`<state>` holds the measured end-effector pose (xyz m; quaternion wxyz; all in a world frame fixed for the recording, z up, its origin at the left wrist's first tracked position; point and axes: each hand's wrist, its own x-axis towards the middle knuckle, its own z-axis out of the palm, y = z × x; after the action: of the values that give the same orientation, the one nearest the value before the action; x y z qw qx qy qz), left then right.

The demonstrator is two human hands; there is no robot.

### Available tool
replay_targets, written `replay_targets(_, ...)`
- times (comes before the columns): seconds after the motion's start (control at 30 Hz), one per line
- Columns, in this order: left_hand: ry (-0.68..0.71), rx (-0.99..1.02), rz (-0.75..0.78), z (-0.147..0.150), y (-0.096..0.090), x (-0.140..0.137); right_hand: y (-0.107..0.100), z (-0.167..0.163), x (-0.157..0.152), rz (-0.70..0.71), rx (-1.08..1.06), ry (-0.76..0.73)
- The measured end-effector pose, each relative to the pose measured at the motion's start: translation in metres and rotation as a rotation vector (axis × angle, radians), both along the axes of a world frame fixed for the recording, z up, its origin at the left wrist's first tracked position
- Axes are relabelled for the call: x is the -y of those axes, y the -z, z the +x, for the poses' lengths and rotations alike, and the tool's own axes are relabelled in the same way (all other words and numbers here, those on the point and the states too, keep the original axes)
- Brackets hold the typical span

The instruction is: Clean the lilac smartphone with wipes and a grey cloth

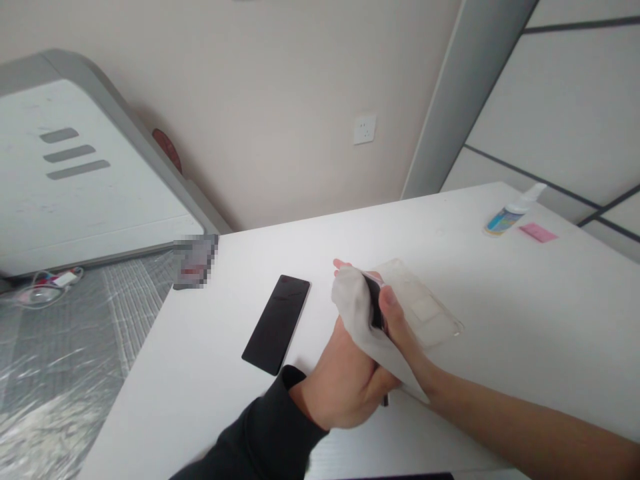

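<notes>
My right hand (397,327) grips a smartphone (374,300), its thumb pressed along the near edge and fingertips showing past the far side. A light grey cloth (353,300) drapes over the phone and covers most of it. My left hand (345,383), coming from a black sleeve, is closed around the cloth and lower part of the phone; its fingers are largely hidden. Just beyond the hands, a clear phone case (425,307) lies on the white table (200,373). To their left rests another smartphone (277,325), dark screen up.
A spray bottle (510,212) stands at the table's far right beside a small pink item (538,232). At the left corner lies a blurred-out object (197,261). A white and grey panel (90,180) rises at left, near plastic sheeting (75,360).
</notes>
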<state>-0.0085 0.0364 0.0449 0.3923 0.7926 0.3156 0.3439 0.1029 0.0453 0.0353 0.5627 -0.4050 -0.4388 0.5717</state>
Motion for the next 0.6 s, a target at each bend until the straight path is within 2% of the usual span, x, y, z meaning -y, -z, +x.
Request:
replay_targets(0.23,-0.040,0.027,0.059,-0.003,-0.002,0.003,0.008,-0.006,0.018,0.000,-0.106,-0.087)
replay_targets(0.43,0.075,-0.026,0.172,0.002,0.001,0.002,-0.004,-0.004,0.003,-0.124,-0.245,-0.026)
replay_targets(0.6,0.213,-0.167,0.269,0.002,0.014,0.000,-0.017,0.001,-0.012,-0.257,-0.323,0.037)
